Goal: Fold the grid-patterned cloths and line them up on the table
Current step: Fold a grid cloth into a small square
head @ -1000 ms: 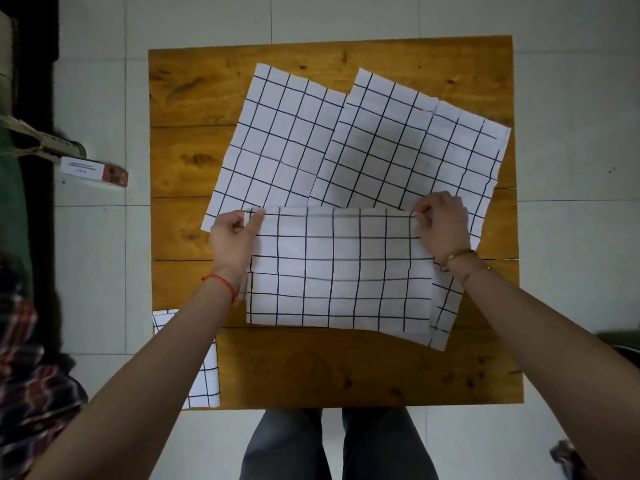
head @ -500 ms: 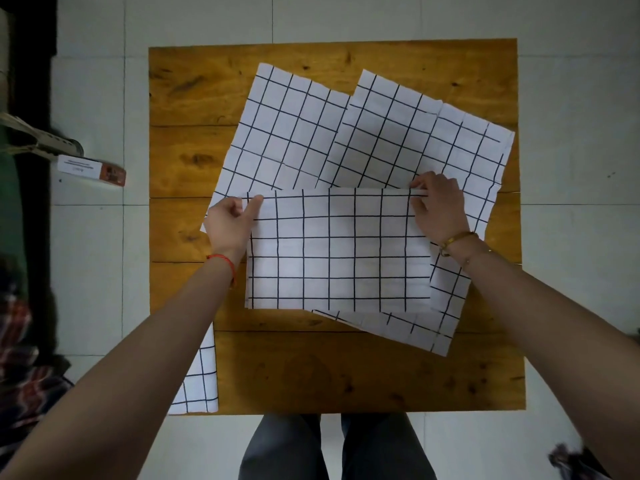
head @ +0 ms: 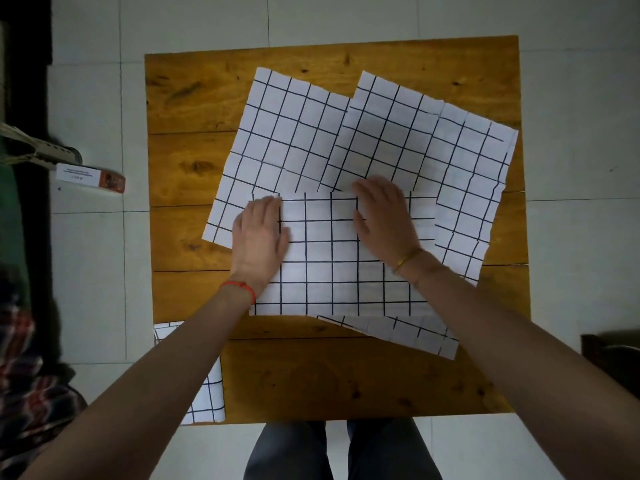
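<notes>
Mid-fold at the wooden table (head: pixel 194 98): left hand (head: pixel 260 233) and right hand (head: pixel 382 220) pressed flat, fingers spread and gripping nothing, on a halved cloth (head: pixel 332 265) at table centre. Beneath it, two unfolded cloths (head: pixel 287 133) (head: pixel 460 168) overlapping; another (head: pixel 207 400) at the near left corner. Likely next: smoothing the crease, then a second fold before lining up.
</notes>
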The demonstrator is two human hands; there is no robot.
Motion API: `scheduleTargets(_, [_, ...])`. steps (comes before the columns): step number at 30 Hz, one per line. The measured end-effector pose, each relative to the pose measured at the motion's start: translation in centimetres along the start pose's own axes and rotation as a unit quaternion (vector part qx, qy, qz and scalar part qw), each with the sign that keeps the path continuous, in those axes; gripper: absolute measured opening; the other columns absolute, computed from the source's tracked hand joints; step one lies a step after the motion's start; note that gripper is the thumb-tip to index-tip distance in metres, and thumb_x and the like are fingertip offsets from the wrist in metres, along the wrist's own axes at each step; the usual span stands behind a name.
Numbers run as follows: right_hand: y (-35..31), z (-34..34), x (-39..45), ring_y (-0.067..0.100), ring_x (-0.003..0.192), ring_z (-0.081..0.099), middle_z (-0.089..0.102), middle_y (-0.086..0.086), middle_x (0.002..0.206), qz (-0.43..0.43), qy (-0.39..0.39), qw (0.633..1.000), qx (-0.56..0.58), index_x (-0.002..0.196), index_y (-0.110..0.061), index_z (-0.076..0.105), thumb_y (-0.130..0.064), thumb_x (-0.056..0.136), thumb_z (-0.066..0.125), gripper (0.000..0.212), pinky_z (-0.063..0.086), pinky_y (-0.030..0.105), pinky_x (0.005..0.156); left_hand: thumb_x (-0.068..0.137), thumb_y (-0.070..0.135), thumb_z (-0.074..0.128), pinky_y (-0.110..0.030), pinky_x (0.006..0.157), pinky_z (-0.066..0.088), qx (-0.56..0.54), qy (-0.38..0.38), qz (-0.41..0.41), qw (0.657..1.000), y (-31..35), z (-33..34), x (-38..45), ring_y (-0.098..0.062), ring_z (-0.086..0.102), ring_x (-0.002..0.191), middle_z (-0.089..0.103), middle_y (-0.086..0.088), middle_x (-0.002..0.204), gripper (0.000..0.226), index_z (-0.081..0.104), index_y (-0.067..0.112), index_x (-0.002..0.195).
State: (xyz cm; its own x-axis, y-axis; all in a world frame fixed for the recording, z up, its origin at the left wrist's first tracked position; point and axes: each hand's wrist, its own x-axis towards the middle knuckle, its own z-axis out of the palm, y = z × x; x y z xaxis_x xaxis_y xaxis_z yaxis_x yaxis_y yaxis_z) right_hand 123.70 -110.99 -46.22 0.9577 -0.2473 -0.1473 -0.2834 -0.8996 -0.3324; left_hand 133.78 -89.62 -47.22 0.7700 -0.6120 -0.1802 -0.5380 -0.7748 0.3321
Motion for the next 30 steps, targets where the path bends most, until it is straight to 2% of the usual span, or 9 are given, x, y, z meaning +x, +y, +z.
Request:
scheduleTargets(4, [-4.5,2.2,1.1,0.032,0.137,0.032,0.042,0.008,0.145,-0.081,-0.073,0.993,-0.036,0.141,-0.008,0.039,-0.024,0.092,0.046,0.051,0.023,0.051,0.114,0.098,0.031,0.042,-0.047,0.118,0.018,0.066,-0.084,-0.015,0.994,0.4,0.9,-0.4,-0.027,0.018,0.146,0.021,-0.007,0.158,0.061,0.019,0.013,0.152])
scheduleTargets(6, [-6.7,3.1,1.6,0.032,0.138,0.030,0.040,0.006,0.147,-0.102,-0.095,0.988,-0.072,0.142,-0.007,0.037,-0.026,0.093,0.048,0.054,0.022,0.053,0.114,0.098,0.032,0.043,-0.047,0.119,0.015,0.068,-0.103,-0.021,0.992,0.2,1.0,-0.3,-0.027,0.012,0.147,0.013,-0.006,0.161,0.065,0.014,0.014,0.153])
scheduleTargets(10, [-9.5,4.4,2.4,0.033,0.144,0.018,0.030,0.006,0.153,-0.062,-0.115,0.988,-0.082,0.145,-0.006,0.031,-0.026,0.097,0.040,0.053,0.008,0.055,0.117,0.094,0.032,0.055,-0.046,0.119,0.019,0.065,-0.115,-0.027,0.991,-0.3,0.8,0.0,-0.027,0.013,0.147,0.011,-0.008,0.161,0.073,0.015,0.016,0.153])
scheduleTargets(13, [-9.7,4.7,2.5,0.032,0.144,0.017,0.028,0.005,0.154,-0.044,-0.130,0.983,-0.125,0.147,-0.007,0.028,-0.030,0.098,0.039,0.055,0.010,0.057,0.116,0.092,0.034,0.057,-0.045,0.118,0.019,0.069,-0.123,-0.040,0.989,-0.5,0.7,0.2,-0.026,0.013,0.147,0.009,-0.007,0.161,0.076,0.014,0.017,0.153])
scheduleTargets(17, [-8.0,4.3,1.8,0.031,0.141,0.026,0.038,0.006,0.148,-0.009,-0.104,0.986,-0.127,0.142,-0.007,0.037,-0.030,0.096,0.042,0.052,0.018,0.055,0.115,0.093,0.040,0.055,-0.046,0.117,0.020,0.079,-0.120,-0.044,0.989,-0.4,0.6,0.2,-0.027,0.012,0.147,0.007,-0.004,0.162,0.076,0.014,0.018,0.152])
scheduleTargets(22, [-2.3,2.9,-1.1,0.030,0.145,0.016,0.026,0.007,0.155,0.049,-0.102,0.983,-0.145,0.148,-0.009,0.022,-0.034,0.099,0.019,0.055,0.015,0.054,0.116,0.092,0.044,0.055,-0.047,0.115,0.023,0.085,-0.122,-0.059,0.987,-0.5,0.5,0.1,-0.030,0.012,0.145,0.004,-0.006,0.162,0.076,0.014,0.022,0.152])
scheduleTargets(27, [4.1,1.3,-4.4,0.031,0.143,0.019,0.031,0.008,0.153,0.161,-0.046,0.976,-0.141,0.147,-0.008,0.024,-0.031,0.100,0.023,0.053,0.014,0.054,0.116,0.092,0.045,0.055,-0.048,0.114,0.026,0.091,-0.121,-0.055,0.987,-0.6,0.6,0.1,-0.031,0.013,0.145,0.004,-0.007,0.162,0.076,0.014,0.022,0.152])
scheduleTargets(30, [6.2,0.5,-5.6,0.030,0.143,0.017,0.030,0.006,0.153,0.178,-0.036,0.974,-0.138,0.149,-0.009,0.022,-0.032,0.100,0.020,0.054,0.009,0.053,0.117,0.092,0.045,0.055,-0.048,0.114,0.025,0.088,-0.120,-0.053,0.988,-0.5,0.7,0.1,-0.031,0.012,0.145,0.004,-0.007,0.162,0.076,0.014,0.022,0.152])
